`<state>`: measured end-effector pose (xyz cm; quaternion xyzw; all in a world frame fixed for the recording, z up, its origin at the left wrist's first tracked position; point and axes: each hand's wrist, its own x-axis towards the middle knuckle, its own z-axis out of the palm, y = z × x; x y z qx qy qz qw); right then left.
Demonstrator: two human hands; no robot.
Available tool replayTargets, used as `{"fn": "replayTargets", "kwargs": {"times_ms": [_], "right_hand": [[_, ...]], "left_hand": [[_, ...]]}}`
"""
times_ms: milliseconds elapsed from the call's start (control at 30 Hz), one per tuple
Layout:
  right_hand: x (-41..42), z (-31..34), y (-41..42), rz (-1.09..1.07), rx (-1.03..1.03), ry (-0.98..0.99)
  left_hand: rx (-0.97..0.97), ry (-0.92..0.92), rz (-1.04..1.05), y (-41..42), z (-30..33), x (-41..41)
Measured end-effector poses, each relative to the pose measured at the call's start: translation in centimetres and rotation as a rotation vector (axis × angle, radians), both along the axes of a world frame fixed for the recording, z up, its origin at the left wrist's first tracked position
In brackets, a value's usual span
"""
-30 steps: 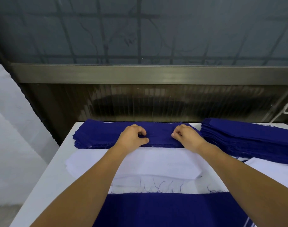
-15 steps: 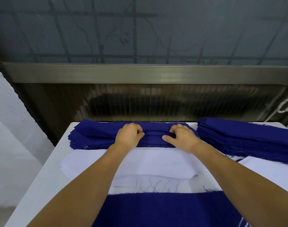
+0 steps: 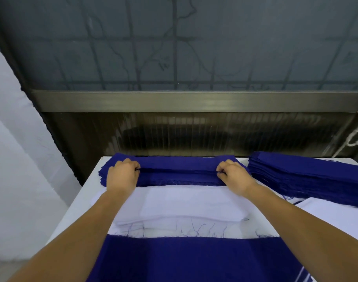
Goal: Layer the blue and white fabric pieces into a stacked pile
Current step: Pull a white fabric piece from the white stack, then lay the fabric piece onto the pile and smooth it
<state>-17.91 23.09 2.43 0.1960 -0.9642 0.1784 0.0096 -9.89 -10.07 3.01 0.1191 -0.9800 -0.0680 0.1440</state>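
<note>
A stack of blue fabric pieces [image 3: 178,169] lies along the table's far edge. My left hand [image 3: 123,176] pinches the top blue piece near its left end. My right hand [image 3: 233,176] pinches the same piece near its right end, so a raised fold runs between them. Just in front lies a pile of white fabric pieces [image 3: 186,204]. A wide blue fabric piece [image 3: 194,259] with frayed threads covers the near part of the table, under my forearms.
A second, thicker stack of blue pieces [image 3: 308,176] sits at the far right, with white fabric [image 3: 341,216] in front of it. The white table [image 3: 82,202] ends at the left. A dark ribbed panel and metal rail [image 3: 194,100] rise behind.
My hands have slid apart from the middle of the blue stack toward its two ends, still pinching the top blue piece.
</note>
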Motion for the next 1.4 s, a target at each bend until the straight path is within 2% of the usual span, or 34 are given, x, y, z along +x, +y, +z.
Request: {"fn": "replayTargets", "kwargs": {"times_ms": [133, 200, 300, 400, 500, 533, 600, 700, 833, 900, 933, 1100, 1233, 1400], "right_hand": [[3.2, 0.5, 1.3, 0.020, 0.007, 0.160], [5.6, 1.0, 2.6, 0.058, -0.037, 0.159], [9.8, 2.1, 5.1, 0.075, -0.115, -0.032], [13.6, 3.6, 8.2, 0.129, -0.173, -0.294], [16.3, 5.5, 10.3, 0.193, -0.266, -0.577], [16.8, 5.9, 10.5, 0.195, -0.299, -0.654], [17.1, 6.2, 10.4, 0.180, -0.296, -0.694], [16.9, 5.7, 9.6, 0.127, -0.287, -0.533], [17.6, 4.7, 9.7, 0.086, -0.377, -0.056], [18.5, 3.5, 10.2, 0.138, -0.281, 0.195], [19.0, 2.6, 10.5, 0.177, -0.207, 0.273], [21.1, -2.6, 11.5, 0.345, 0.014, 0.366], [21.6, -3.3, 11.6, 0.335, -0.006, 0.408], [21.7, -3.3, 11.5, 0.365, -0.020, 0.384]], "left_hand": [[-0.046, 0.110, -0.084, 0.7, 0.7, 2.6], [-0.035, 0.119, -0.124, 1.2, 1.3, 4.4], [-0.031, 0.038, -0.215, 1.6, 2.2, 8.0], [0.006, -0.218, -0.408, 0.9, 3.5, 12.0], [0.263, -0.571, -0.596, 0.8, 5.5, 15.0], [0.343, -0.621, -0.629, 0.9, 5.9, 15.5], [0.377, -0.639, -0.638, 1.4, 6.4, 15.8], [0.293, -0.479, -0.527, 2.0, 6.5, 15.3], [0.187, -0.075, -0.433, 2.4, 6.5, 16.3], [0.130, 0.074, -0.453, 2.7, 5.7, 17.6], [0.101, 0.082, -0.473, 2.9, 5.0, 18.3], [-0.046, 0.005, -0.614, 4.0, -0.3, 20.8], [-0.037, 0.037, -0.606, 3.5, -2.4, 21.5], [-0.005, 0.015, -0.601, 3.3, -1.9, 21.4]]}}
